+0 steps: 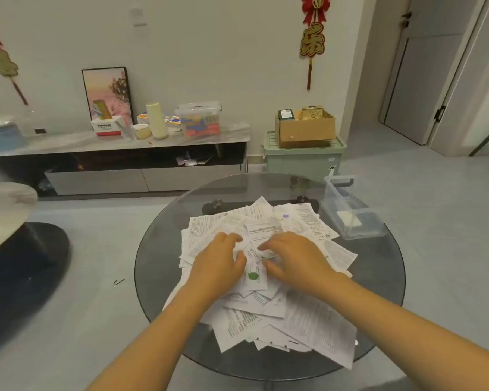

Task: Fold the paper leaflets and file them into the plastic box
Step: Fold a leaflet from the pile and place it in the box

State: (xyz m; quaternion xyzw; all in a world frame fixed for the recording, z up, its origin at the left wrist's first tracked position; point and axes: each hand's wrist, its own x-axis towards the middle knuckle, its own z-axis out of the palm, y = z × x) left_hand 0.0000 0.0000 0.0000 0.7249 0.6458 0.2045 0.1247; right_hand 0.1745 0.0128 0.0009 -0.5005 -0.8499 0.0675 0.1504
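A loose heap of white printed paper leaflets [302, 317] covers the middle of a round glass table [158, 258]. On top lies a narrow leaflet with a green dot [253, 276]. My left hand [218, 261] and my right hand [292, 258] lie on the heap on either side of it. Their fingers and thumbs are curled onto its edges, pinching it. A clear plastic box [363, 235] stands open at the table's far right, apart from both hands. A small folded white paper [349, 218] lies inside it.
Beyond the table, a low TV cabinet [119, 145] carries boxes, a cup and a lidded plastic bin. A green storage crate [305, 159] with a cardboard box on top stands behind the table. A second table's dark base [26, 263] sits at left.
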